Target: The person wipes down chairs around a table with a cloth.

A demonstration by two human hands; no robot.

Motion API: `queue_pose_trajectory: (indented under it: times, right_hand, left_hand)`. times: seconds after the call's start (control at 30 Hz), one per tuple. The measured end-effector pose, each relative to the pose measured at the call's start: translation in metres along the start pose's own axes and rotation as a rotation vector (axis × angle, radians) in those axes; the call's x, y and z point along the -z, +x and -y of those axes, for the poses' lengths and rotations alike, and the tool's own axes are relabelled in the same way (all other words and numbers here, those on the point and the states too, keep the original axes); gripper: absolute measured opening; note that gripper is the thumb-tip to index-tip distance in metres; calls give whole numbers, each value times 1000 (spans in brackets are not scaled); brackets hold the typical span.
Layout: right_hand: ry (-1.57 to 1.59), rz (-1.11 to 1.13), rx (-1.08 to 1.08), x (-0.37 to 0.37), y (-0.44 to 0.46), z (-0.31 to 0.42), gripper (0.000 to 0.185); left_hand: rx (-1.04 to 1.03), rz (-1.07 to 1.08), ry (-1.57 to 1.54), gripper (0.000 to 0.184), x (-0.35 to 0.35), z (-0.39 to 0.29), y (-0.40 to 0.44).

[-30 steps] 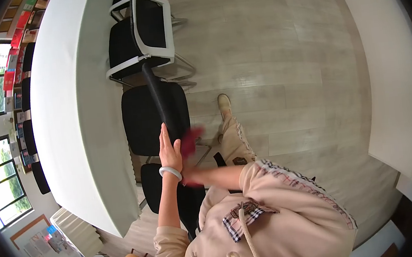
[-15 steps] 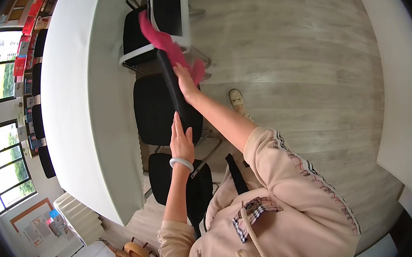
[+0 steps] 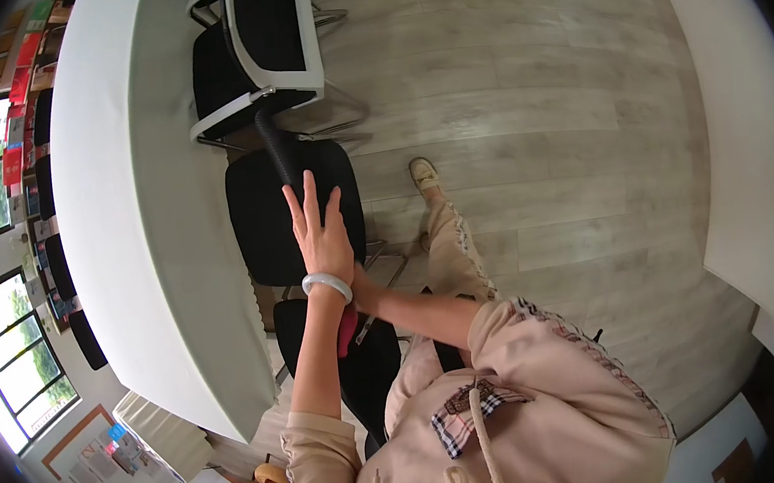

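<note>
My left hand [image 3: 321,238], with a pale bracelet at its wrist, lies with fingers spread over the black, curved top of a chair back [image 3: 276,150]. Close beside its wrist is my right hand [image 3: 363,288], whose fingers are hidden behind the left hand and wrist. Part of a dark red cloth [image 3: 347,329] shows below the hands, next to my left forearm; the rest of it is out of sight. Under the hands are the black seat [image 3: 259,221] of one chair and another black seat [image 3: 380,363] nearer my body.
A long table with a white cover [image 3: 104,203] runs along the left. Beyond my hands stands a black chair with a white frame [image 3: 269,29]. Pale wood flooring [image 3: 535,134] stretches to the right, up to a white surface [image 3: 747,114]. My shoe [image 3: 424,174] is on the floor.
Since half a second ago, my right hand has come back from the far part of the chair back towards my body, the red cloth with it. My left hand's fingers have spread.
</note>
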State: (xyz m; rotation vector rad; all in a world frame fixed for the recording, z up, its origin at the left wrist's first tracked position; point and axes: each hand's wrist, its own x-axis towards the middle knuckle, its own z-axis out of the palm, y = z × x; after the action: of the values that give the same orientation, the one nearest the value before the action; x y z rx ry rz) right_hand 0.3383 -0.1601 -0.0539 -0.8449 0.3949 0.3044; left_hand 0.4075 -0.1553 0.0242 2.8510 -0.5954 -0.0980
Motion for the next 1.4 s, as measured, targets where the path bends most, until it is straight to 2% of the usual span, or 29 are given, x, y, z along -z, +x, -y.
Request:
queue_pose_trajectory:
  times: [0.03, 0.07, 0.17, 0.23, 0.27, 0.33, 0.37, 0.43, 0.53, 0.63, 0.73, 0.77, 0.83, 0.87, 0.93, 0.97, 1.0, 1.07, 1.13, 1.2, 1.3, 1.4]
  right_hand:
    - [-613, 113, 427, 13, 17, -1, 44]
    - [-885, 134, 699, 23, 41, 4, 42]
    - [-956, 25, 789, 31, 149, 26, 41]
    - [-827, -133, 663, 25, 195, 18, 42]
    - [-567, -275, 489, 21, 209, 9, 43]
    - [-616, -446, 515, 18, 208, -4, 45]
    - [-697, -439, 386, 22, 200, -6, 46]
    - [-759, -461, 476, 32, 187, -37, 44]
    - [-746, -512, 165, 37, 139, -76, 36]
    - [-755, -375, -61, 33, 85, -138, 33]
    - [-779, -67, -175, 44, 44, -230, 31]
    - [-436, 138, -252, 55, 31, -228, 31]
    - [167, -25, -679, 29, 4, -122, 29]
    - [285, -106, -742, 22, -6, -71, 28]
    - [345, -188, -718, 7, -14, 10, 26]
    - [278, -151, -549, 13, -13, 23, 29]
    - [234, -138, -540, 19, -7, 35, 29]
    - [194, -287, -624, 31, 11, 64, 28]
    - [223, -225, -415, 43, 28, 88, 27]
    - [365, -213, -297, 56, 60, 123, 25]
    - [289, -79, -37, 63, 102, 199, 30]
    - [114, 75, 209, 51, 139, 275, 38]
  left_hand:
    - [-6, 7, -3, 36, 0, -2, 1]
    - [11, -10, -26, 36, 2, -6, 3]
    - [19, -27, -49, 36, 3, -9, 7]
    - [-22, -36, -44, 36, 4, -5, 3]
    - [-26, -37, -44, 35, 5, -6, 4]
    - [-18, -23, -58, 35, 7, -5, 3]
    - [-26, -37, -73, 35, 6, -5, 3]
    - [-1, -14, -81, 37, 6, -9, 3]
    - [32, -38, -113, 39, 5, -12, 5]
    - [39, -31, -140, 37, 7, -15, 5]
    - [14, -29, -98, 38, -2, -7, 6]
    - [25, -2, -84, 39, 0, -9, 6]
    - [1, -30, -94, 41, -8, -4, 6]
    - [-8, -43, -113, 41, -10, -4, 7]
    - [-3, -56, -133, 43, -14, -3, 7]
    - [-22, -72, -130, 43, -20, -1, 7]
    - [-38, -89, -127, 44, -22, 0, 8]
    - [-41, -88, -196, 42, -20, -2, 11]
    - [-58, -111, -187, 43, -28, -1, 13]
    - [-60, -163, -205, 43, -32, -4, 14]
    - [-26, -211, -202, 42, -35, -6, 13]
    - [-4, -91, -251, 40, -25, -9, 8]
